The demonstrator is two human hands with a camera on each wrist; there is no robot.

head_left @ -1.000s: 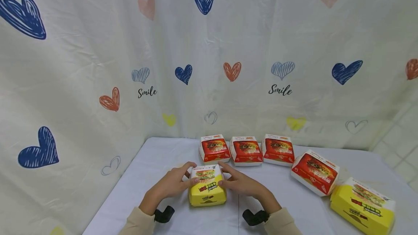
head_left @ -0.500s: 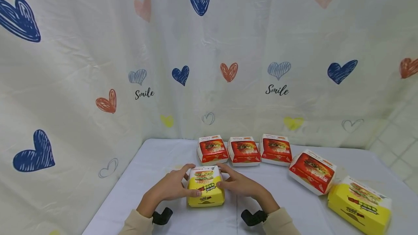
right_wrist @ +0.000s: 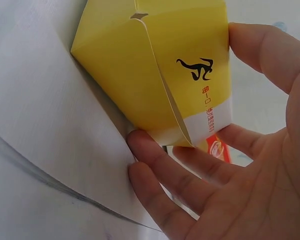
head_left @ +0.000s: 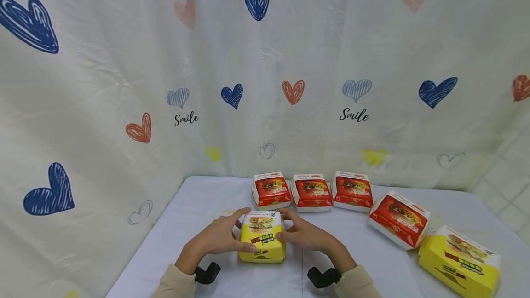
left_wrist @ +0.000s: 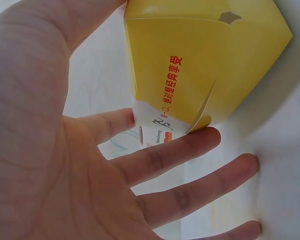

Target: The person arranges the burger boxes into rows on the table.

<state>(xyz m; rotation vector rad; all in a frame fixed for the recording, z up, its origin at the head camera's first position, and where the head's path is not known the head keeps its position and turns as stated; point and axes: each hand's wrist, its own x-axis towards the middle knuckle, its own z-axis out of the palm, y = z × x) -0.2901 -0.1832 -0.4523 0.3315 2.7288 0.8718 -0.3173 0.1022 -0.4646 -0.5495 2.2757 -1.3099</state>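
A yellow and white burger box (head_left: 262, 229) with a burger picture on its lid stands closed on the table in front of me. My left hand (head_left: 216, 236) holds its left side, thumb on the near part of the lid and index finger at the far corner. On the opposite side my right hand (head_left: 308, 234) grips the box likewise, its thumb at the lid's right edge. In the left wrist view the box's yellow side (left_wrist: 175, 60) shows a flap slit, with the lower fingers spread beside it. The right wrist view shows fingertips (right_wrist: 140, 142) at the box's far lower corner.
Three red burger boxes, including the middle one (head_left: 312, 192), stand in a row behind the held box. Another red box (head_left: 399, 219) sits angled to the right, beside a second yellow box (head_left: 459, 261). A heart-printed curtain (head_left: 314, 49) hangs behind the white-covered table (head_left: 165, 243).
The left thumb has slid nearer along the lid, toward the box's front. The box and right hand stay almost in place; the view shifts slightly.
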